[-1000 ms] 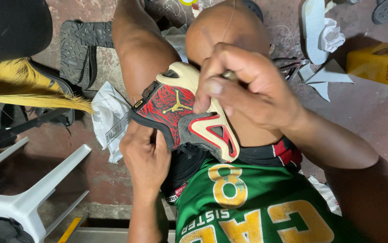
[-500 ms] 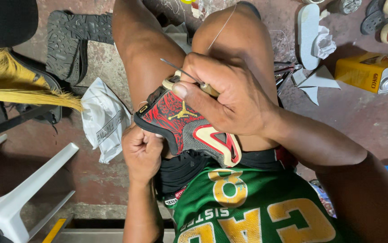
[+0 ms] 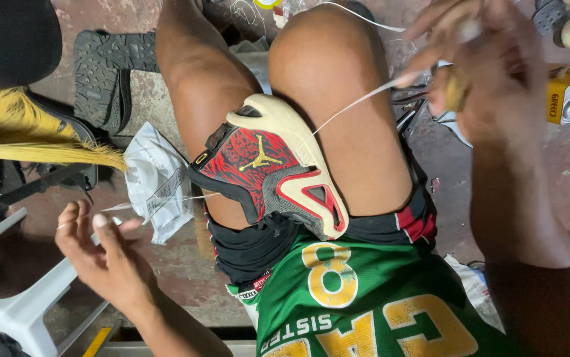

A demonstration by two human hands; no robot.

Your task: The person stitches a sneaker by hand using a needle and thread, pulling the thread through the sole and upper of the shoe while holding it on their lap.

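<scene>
Red-black sneaker [image 3: 268, 175] wedged between knees

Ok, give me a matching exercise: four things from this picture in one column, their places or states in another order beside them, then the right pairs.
Things:
1. shoe
2. right hand
3. left hand
4. crumpled white bag

Places or states:
A. lying on the floor beside the leg
B. wedged between the knees
C. raised at upper right, pulling a taut thread
D. open, low at left, with a thin thread running to it

Pairs: 1-B, 2-C, 3-D, 4-A
</scene>
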